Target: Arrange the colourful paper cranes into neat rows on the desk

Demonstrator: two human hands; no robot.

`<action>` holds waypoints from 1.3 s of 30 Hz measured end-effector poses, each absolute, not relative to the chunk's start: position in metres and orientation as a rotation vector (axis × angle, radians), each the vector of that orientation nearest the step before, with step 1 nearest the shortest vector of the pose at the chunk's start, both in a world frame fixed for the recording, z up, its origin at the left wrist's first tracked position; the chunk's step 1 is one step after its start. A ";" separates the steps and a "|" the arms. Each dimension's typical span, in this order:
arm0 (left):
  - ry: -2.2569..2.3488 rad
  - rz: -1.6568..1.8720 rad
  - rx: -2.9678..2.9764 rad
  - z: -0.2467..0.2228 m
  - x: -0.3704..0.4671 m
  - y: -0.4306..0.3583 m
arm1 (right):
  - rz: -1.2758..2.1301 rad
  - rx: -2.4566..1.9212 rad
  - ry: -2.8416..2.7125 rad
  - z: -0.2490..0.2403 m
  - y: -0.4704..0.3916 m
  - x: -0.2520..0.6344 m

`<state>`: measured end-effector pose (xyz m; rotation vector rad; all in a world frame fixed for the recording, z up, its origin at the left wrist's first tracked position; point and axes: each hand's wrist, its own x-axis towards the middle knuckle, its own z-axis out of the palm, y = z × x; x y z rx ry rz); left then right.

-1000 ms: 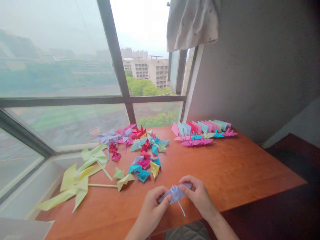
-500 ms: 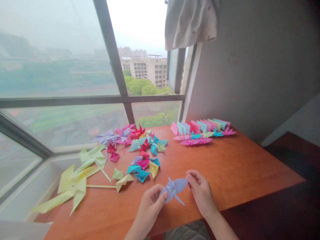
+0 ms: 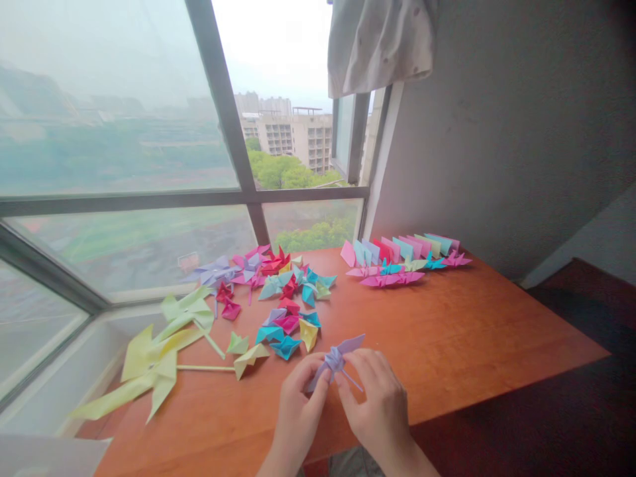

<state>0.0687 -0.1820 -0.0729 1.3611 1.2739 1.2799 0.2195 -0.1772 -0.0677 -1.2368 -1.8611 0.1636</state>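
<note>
A lavender paper crane [image 3: 334,360] is held between both hands just above the near edge of the wooden table [image 3: 447,351]. My left hand [image 3: 301,394] pinches its left side between thumb and fingers. With thumb and fingers closed at the crane's right side, my right hand [image 3: 375,391] grips it near the middle. One wing points up and right, and a thin pointed end slants down between the hands. The fingers cover part of the left wing.
Small folded paper pieces [image 3: 285,348] lie left of centre, beside yellow [image 3: 163,364] and green pinwheels [image 3: 186,311] on sticks. Rows of paper cranes [image 3: 392,279] and folded pieces [image 3: 405,248] stand at the back right. A window [image 3: 248,197] rises behind.
My right hand has moved left from the crane's wing tip to its middle, closer to my left hand. The crane has tilted and shifted slightly left and up.
</note>
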 end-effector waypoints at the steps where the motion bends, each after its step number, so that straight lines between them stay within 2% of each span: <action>1: 1.267 1.278 1.361 -0.072 0.069 -0.183 | 0.174 -1.268 -1.864 -0.067 -0.176 0.217; 22: 1.178 1.249 1.321 -0.075 0.070 -0.185 | 0.399 -1.304 -1.819 -0.064 -0.170 0.217; 30: 1.225 1.267 1.306 -0.073 0.068 -0.183 | 0.422 -1.243 -1.766 -0.059 -0.171 0.231; 39: 1.270 1.279 1.233 -0.072 0.066 -0.180 | 0.327 -1.091 -1.957 -0.078 -0.179 0.244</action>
